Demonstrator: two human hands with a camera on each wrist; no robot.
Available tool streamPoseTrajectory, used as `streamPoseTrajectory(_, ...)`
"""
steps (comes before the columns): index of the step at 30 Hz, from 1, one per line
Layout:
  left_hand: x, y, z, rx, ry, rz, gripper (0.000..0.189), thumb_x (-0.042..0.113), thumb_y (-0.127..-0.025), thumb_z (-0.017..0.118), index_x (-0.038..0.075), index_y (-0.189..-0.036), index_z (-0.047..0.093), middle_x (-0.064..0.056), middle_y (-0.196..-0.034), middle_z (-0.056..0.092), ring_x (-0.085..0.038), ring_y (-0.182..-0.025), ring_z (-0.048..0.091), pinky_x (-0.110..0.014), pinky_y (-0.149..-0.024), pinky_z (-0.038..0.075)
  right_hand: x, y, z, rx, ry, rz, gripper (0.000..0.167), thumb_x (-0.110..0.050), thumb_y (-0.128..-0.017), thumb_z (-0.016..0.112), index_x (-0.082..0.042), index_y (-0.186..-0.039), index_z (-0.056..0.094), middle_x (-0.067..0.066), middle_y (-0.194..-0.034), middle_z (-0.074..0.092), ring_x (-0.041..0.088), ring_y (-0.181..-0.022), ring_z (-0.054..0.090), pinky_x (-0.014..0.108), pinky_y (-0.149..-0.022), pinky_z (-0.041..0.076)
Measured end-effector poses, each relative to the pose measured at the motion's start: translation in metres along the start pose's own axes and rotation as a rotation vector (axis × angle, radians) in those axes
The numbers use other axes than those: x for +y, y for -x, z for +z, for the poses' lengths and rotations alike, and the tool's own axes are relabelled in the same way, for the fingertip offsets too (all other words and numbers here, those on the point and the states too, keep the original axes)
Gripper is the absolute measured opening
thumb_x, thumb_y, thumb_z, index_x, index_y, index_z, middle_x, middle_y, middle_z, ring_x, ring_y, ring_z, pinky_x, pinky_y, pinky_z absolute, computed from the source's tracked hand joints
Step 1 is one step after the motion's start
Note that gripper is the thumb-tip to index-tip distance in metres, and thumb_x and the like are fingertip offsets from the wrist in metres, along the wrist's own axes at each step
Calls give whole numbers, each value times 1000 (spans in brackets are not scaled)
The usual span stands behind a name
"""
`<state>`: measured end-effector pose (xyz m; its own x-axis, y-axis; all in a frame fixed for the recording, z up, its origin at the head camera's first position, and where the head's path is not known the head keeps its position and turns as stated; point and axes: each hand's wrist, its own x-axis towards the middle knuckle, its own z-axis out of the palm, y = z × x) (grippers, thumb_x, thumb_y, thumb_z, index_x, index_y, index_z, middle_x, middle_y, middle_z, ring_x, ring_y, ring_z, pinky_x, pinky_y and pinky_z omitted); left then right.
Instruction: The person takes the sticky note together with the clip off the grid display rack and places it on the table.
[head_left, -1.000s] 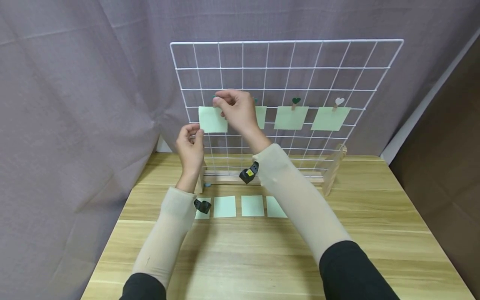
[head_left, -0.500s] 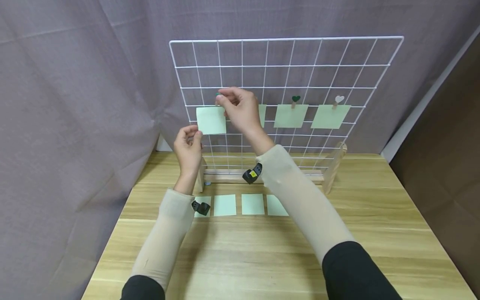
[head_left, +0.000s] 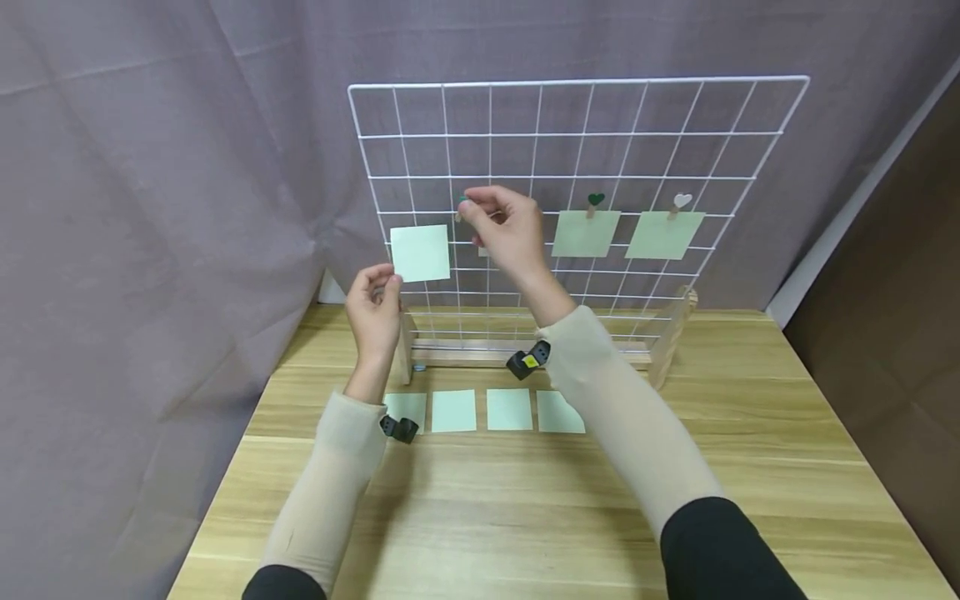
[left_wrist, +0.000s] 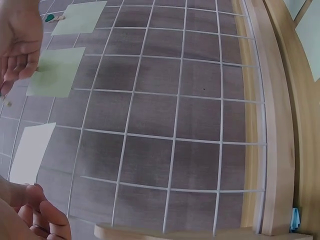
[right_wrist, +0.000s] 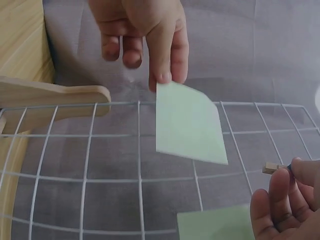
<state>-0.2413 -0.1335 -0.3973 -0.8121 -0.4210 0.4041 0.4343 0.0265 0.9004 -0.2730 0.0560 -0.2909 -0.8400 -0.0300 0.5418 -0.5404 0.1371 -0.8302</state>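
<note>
My left hand (head_left: pixel 373 312) pinches a pale green sticky note (head_left: pixel 420 253) by its lower left corner, in front of the left part of a white wire grid (head_left: pixel 491 133). In the right wrist view, the held note (right_wrist: pixel 187 125) overlaps the grid wires. My right hand (head_left: pixel 506 229) pinches a small wooden clothespin (right_wrist: pixel 272 168) between thumb and forefinger, with a bit of teal at its top end. Clothespin and held note are apart. Two notes (head_left: pixel 586 233) (head_left: pixel 664 235) hang to the right under heart-topped clothespins; another hanging note (left_wrist: pixel 56 72) is mostly behind my right hand in the head view.
Wooden feet (head_left: pixel 670 337) hold the grid upright on a wooden table (head_left: pixel 480 517). Several more green notes (head_left: pixel 453 411) lie in a row before it. A small blue object (left_wrist: pixel 295 219) lies by the left foot. A grey curtain (head_left: pixel 187 208) hangs behind and at the left.
The right hand has moved right with the clothespin, away from the note. The left hand has drawn the note slightly down and left, off the row of hanging notes.
</note>
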Motion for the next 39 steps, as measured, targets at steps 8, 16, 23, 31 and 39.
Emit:
streamPoseTrajectory(8,-3,6,-8,17,-41,14,15,-9,-98,66,-11,-112,68,-9,-92,70,-5,-66,57,-15,-57,51,8,11,-17,-4,18,6,20,-7,-100,72,6,-115,74,13,-94,76,17,-60,61,22,-59,56)
streamPoseTrajectory(16,-10,15,-14,13,-30,-7,15,-8,-99,66,-11,-114,67,-12,-94,67,-7,-64,55,-16,-57,50,12,25,-26,-26,20,-12,20,-6,-100,72,8,-115,74,17,-97,73,16,-59,63,26,-59,58)
streamPoseTrajectory(23,-14,20,-17,41,-73,-30,18,-12,-98,63,-16,-115,65,-21,-97,67,-2,-57,49,-12,-54,46,17,35,-32,-18,25,0,21,-7,-99,73,6,-115,75,9,-96,71,21,-60,63,20,-58,54)
streamPoseTrajectory(31,-17,26,-23,38,-62,-42,17,-10,-98,66,-12,-114,67,-13,-94,67,-3,-55,49,-14,-54,47,21,48,-40,-27,71,-33,22,-7,-99,73,7,-115,75,15,-102,73,18,-61,62,18,-51,44)
streamPoseTrajectory(39,-22,35,-34,30,-41,-37,14,-9,-98,66,-11,-111,68,-4,-89,64,-3,-54,50,-14,-53,46,29,58,-52,-18,72,-32,21,-8,-100,73,6,-115,75,21,-94,75,21,-63,61,18,-50,41)
